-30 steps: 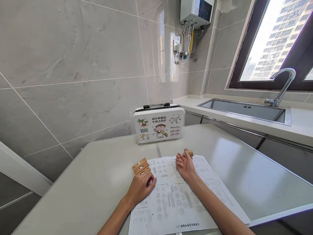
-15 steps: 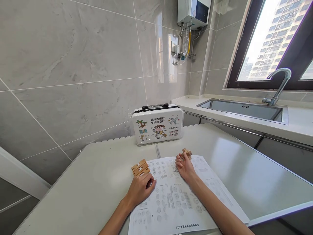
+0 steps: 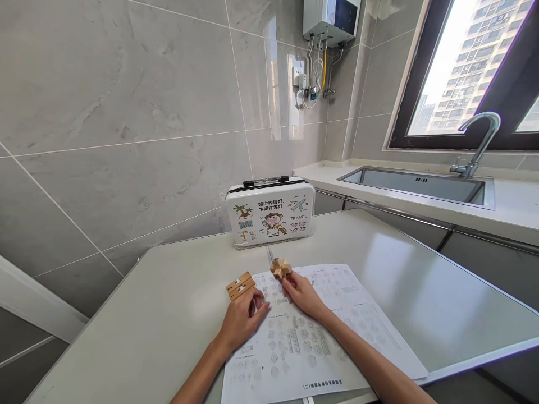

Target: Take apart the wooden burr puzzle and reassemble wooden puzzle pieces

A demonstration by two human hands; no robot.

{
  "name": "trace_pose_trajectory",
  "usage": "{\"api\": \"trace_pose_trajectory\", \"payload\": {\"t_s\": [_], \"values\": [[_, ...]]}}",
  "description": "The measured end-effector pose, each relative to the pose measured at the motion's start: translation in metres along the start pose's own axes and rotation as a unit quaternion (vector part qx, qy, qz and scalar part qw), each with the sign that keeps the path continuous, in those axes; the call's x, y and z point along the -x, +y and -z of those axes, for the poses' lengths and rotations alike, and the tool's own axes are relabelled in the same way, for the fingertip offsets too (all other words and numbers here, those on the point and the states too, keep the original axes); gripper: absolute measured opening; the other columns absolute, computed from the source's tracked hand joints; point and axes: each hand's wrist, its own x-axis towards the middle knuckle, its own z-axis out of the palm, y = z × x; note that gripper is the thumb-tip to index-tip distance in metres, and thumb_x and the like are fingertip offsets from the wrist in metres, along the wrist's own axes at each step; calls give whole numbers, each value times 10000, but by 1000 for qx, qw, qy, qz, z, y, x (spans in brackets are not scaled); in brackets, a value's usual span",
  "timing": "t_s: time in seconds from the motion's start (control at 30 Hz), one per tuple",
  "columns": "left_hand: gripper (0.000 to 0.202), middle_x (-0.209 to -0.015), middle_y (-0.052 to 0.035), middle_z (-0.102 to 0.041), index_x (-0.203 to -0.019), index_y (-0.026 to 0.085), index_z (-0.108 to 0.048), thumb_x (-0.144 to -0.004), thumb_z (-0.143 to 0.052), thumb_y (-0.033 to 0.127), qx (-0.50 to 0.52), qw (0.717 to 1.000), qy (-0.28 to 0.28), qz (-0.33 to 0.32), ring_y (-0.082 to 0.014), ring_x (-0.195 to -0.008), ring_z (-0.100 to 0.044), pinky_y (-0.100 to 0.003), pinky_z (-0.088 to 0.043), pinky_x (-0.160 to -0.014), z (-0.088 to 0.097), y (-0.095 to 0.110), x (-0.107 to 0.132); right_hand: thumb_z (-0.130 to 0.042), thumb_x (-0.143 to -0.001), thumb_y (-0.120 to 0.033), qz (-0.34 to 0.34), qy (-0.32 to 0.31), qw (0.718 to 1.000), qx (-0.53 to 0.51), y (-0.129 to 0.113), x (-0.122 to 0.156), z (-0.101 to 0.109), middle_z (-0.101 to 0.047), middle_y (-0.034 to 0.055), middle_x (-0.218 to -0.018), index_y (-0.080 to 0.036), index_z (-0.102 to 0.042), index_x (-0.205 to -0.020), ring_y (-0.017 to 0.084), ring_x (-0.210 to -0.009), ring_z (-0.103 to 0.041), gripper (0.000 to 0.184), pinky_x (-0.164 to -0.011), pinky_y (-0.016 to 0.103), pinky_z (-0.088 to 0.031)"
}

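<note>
My right hand [image 3: 304,293] pinches a star-shaped wooden burr puzzle [image 3: 281,269] between thumb and fingers, above the far edge of a printed sheet [image 3: 320,359]. Small line drawings and text cover the sheet. My left hand [image 3: 244,315] rests over the sheet's left edge, its fingers loosely bent and the thumb apart, with nothing seen in it. Just beyond its knuckles lie flat notched wooden pieces [image 3: 241,285] side by side, their near end partly hidden by the hand.
A white cartoon-printed case [image 3: 272,216] with a black handle stands at the back of the pale table [image 3: 168,314]. To the right are a counter with a sink [image 3: 421,188] and a tap [image 3: 482,143]. A tiled wall closes off the back.
My right hand has moved left with the wooden burr puzzle and turned, so the puzzle now shows plainly at its fingertips. My left hand's fingers have lifted and parted slightly.
</note>
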Motion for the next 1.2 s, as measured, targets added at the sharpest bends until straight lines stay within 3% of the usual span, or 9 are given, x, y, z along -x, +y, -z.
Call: {"api": "trace_pose_trajectory", "payload": {"t_s": [0.1, 0.17, 0.27, 0.4, 0.53, 0.63, 0.8, 0.93, 1.2], "values": [[494, -1091, -69, -698, -1311, 236, -535, -912, -671, 495, 124, 991, 29, 52, -167, -759, -619, -312, -527, -715, -3, -5, -3, -526, -965, -373, 60, -59, 992, 88, -6, 7, -2, -638, 5, -721, -199, -638, -928, 177, -648, -551, 210, -621, 277, -392], [652, -1298, -113, -653, -1440, 247, -461, -890, -696, 509, 190, 980, 23, 51, -184, -893, -659, -368, -553, -880, -5, -9, -4, -525, -957, -302, 81, -103, 986, 106, -13, 12, -4, -664, 8, -785, -205, -668, -981, 172, -672, -537, 175, -645, 273, -384], [751, -1457, -139, -578, -1483, 249, -463, -845, -752, 519, 256, 966, -24, 30, -264, -1191, -637, -461, -468, -1107, -6, -10, -4, -542, -942, -250, 97, -160, 977, 99, -22, 18, -7, -650, -5, -778, -219, -698, -966, 163, -668, -504, 160, -652, 266, -362], [772, -1461, -141, -590, -1411, 235, -541, -752, -845, 497, 293, 955, -18, 48, -329, -1366, -547, -508, -412, -1181, -5, -6, -3, -621, -913, -290, 84, -164, 982, 51, -25, 19, -9, -624, -7, -771, -213, -699, -973, 150, -650, -477, 125, -623, 260, -354], [707, -1396, -110, -639, -1377, 261, -526, -764, -847, 403, 280, 958, 43, 51, -290, -1307, -608, -504, -443, -1165, -4, 0, -4, -659, -912, -455, 11, -142, 987, -70, -25, 15, -4, -602, -20, -791, -223, -608, -1145, 130, -605, -511, 333, -582, 244, -395], [666, -1306, -89, -680, -1360, 271, -525, -776, -834, 356, 245, 967, 59, 42, -268, -1218, -665, -498, -490, -1120, -4, 2, -4, -575, -952, -562, -12, -144, 983, -115, -28, 13, -1, -591, -30, -753, -210, -576, -1065, 112, -534, -512, 369, -547, 244, -403], [629, -1324, -80, -656, -1328, 274, -563, -769, -838, 363, 146, 985, 91, 10, -257, -1139, -683, -456, -548, -1029, -7, 0, -1, -587, -946, -595, -9, -143, 985, -97, -27, 14, -1, -599, -25, -758, -206, -571, -976, 106, -545, -523, 391, -556, 245, -431], [612, -1254, -70, -685, -1334, 285, -571, -784, -826, 371, 72, 994, 77, -21, -251, -1079, -682, -434, -556, -980, -6, 2, 2, -634, -907, -616, -11, -153, 985, -76, -25, 16, -4, -614, -19, -743, -210, -599, -952, 118, -553, -529, 410, -526, 239, -414], [597, -1113, -62, -689, -1248, 275, -634, -717, -874, 404, 61, 995, 80, -20, -251, -995, -667, -410, -566, -905, -1, 9, -1, -548, -973, -586, 40, -165, 985, -21, -36, 19, -3, -603, -7, -691, -203, -668, -936, 141, -582, -523, 403, -579, 262, -404]]}}
